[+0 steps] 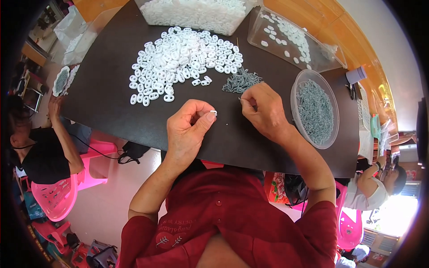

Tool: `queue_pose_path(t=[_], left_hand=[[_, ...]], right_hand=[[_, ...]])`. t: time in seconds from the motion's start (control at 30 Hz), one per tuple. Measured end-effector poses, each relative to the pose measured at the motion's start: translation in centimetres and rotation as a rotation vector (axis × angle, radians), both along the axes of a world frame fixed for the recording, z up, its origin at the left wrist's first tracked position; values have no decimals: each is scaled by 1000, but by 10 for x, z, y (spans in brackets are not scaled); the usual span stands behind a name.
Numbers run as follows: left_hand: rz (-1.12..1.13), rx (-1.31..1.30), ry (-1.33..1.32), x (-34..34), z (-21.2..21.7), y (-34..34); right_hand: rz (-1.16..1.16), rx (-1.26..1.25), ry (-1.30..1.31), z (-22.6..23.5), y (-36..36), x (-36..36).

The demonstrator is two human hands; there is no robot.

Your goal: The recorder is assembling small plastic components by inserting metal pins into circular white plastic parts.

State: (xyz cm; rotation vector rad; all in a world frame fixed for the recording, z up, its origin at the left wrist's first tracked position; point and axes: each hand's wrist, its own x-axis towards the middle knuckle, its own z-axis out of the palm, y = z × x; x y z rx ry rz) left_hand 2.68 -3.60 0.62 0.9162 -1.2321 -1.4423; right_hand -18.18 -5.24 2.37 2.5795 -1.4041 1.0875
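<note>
Left hand pinched on small white ring, held at fingertip level. Right hand just beside, fingers closed on what looks like a thin grey pin, tip aimed leftward. Loose grey pins just beyond right knuckles.

bright, even daylight; blown-out glare at the lower right window; soft shadows on the dark worktop; fisheye bending and black vignette at the rim.

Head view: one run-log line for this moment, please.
left hand: pinches white ring | right hand: pinches small screw, by screw pile | white ring heap beyond | round tub of screws at right
</note>
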Motion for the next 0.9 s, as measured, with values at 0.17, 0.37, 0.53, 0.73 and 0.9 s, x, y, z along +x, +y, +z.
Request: queue_pose_path(t=[0.17,0.37,0.53,0.73,0.9], left_hand=[[41,-85,-79,-16,4,-7],[20,-370,-353,-28,5,-20],[-38,-254,-338,-31,9,-21],[-20,-290,-592,-36,8,-29],[62,-325,-564,-38,2,-29]], right_hand=[[-130,683,-421,15,7,9],[-54,1018,-769,24,4,7],[-50,1025,-827,14,6,5],[-125,782,-695,3,3,3],[-141,695,-671,-3,-4,-6]])
